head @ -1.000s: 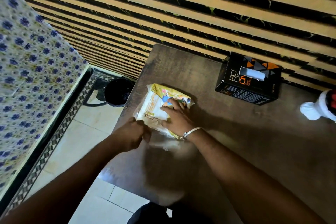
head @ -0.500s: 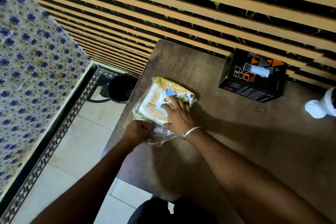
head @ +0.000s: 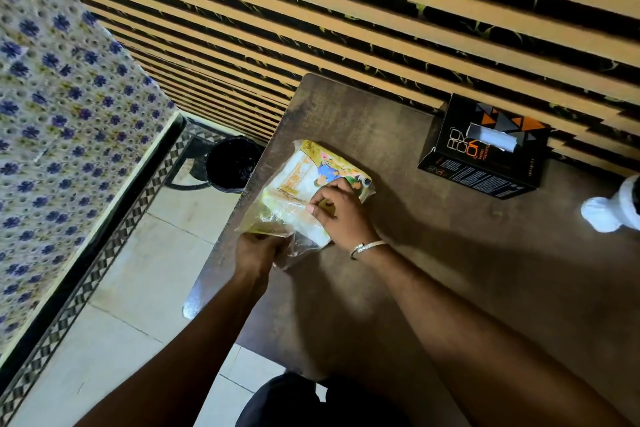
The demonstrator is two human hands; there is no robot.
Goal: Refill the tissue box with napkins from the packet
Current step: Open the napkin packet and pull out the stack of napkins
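The packet [head: 311,191], clear plastic with yellow print and a cartoon picture, lies on the table [head: 450,270] near its left edge and holds a white stack of napkins [head: 294,215]. Its near end is loose, crinkled film. The left hand [head: 258,250] is closed on that loose end at the table's edge. The right hand [head: 341,215] rests on top of the packet with fingers curled, pressing it down; a thin bracelet [head: 367,247] circles that wrist. The script on the packet is too blurred to read.

Well apart, at the far right by the striped wall [head: 346,10], stands the black box [head: 485,149] with orange triangles; a white tissue [head: 491,139] shows in its top slot. Large letters read roughly "RO CO"; the small print is illegible. A black bin [head: 232,163] sits on the floor left of the table.
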